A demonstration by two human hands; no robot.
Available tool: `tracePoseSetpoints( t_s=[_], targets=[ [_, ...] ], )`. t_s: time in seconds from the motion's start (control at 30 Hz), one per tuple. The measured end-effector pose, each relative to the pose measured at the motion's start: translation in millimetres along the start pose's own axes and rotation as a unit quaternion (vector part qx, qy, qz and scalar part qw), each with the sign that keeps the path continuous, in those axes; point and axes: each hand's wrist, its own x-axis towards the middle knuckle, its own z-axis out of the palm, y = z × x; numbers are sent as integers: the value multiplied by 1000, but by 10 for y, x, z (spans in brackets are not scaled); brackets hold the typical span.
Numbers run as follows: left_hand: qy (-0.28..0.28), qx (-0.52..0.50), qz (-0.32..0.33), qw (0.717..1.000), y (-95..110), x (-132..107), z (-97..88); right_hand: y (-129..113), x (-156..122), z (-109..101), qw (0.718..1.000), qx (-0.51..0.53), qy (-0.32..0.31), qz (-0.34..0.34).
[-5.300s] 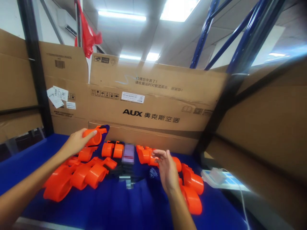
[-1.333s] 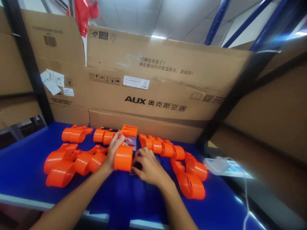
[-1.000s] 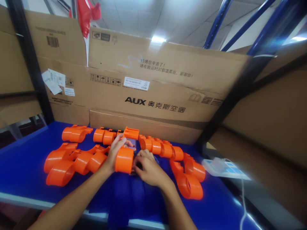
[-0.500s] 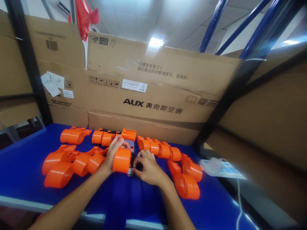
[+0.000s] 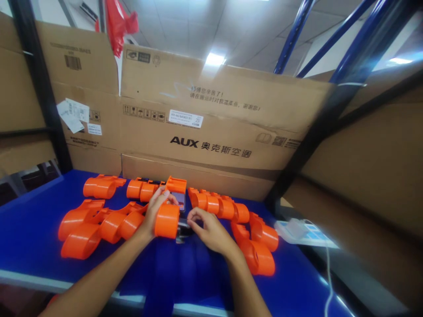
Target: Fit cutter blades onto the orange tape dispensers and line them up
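Observation:
My left hand (image 5: 156,210) is closed around an orange plastic part (image 5: 167,221) with a wide round band, held above the blue tabletop. From the right side of that part sticks out a dark, strip-like piece (image 5: 185,225), with a small shiny bit below it. My right hand (image 5: 209,229) has its thumb and forefinger pinched at the outer end of the dark piece. What the piece is exactly I cannot make out. Behind the left fingers, an orange part (image 5: 177,185) stands up by a flat device with a lit screen (image 5: 179,200).
Several similar orange parts lie left (image 5: 112,226), at the back (image 5: 140,189) and right (image 5: 257,255) on the blue tabletop (image 5: 42,202). A cardboard sheet (image 5: 211,119) closes off the back. A pale blue-and-white item (image 5: 306,233) with a white cable sits beyond the right edge.
My right hand has shifted a little right and up, its fingers closer together, and more of the dark piece shows. My left hand and its orange part have barely moved leftward.

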Motion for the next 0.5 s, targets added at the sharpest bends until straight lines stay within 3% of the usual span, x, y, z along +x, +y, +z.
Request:
tracePoseSetpoints(
  t_s=[0.2, 0.5],
  targets=[
    [1, 0, 7, 1000, 23, -6, 2, 81, 12, -6, 999, -19, 34, 14],
    [12, -4, -8, 1000, 11, 7, -20, 97, 16, 0, 998, -48, 34, -1]
  ],
)
